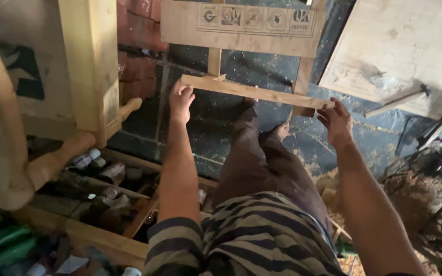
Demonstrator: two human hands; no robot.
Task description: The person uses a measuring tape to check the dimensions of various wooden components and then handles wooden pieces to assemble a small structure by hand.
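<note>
Gripping a wooden slat (254, 92) at both ends, the left hand (180, 102) closes on its left end and the right hand (336, 122) on its right end, holding it across two upright strips (214, 61) below a printed board (241, 25). At the floor's lower left edge, a wooden crate (103, 237) holds bottles (90, 158) and jars lying jumbled together.

1. A woodworking workshop: sawdust (323, 176) lies strewn over the dark floor (262, 71).
2. Raw timber frames (90, 61), plywood sheets (400, 46) and turned wooden legs (57, 161) stand around.
</note>
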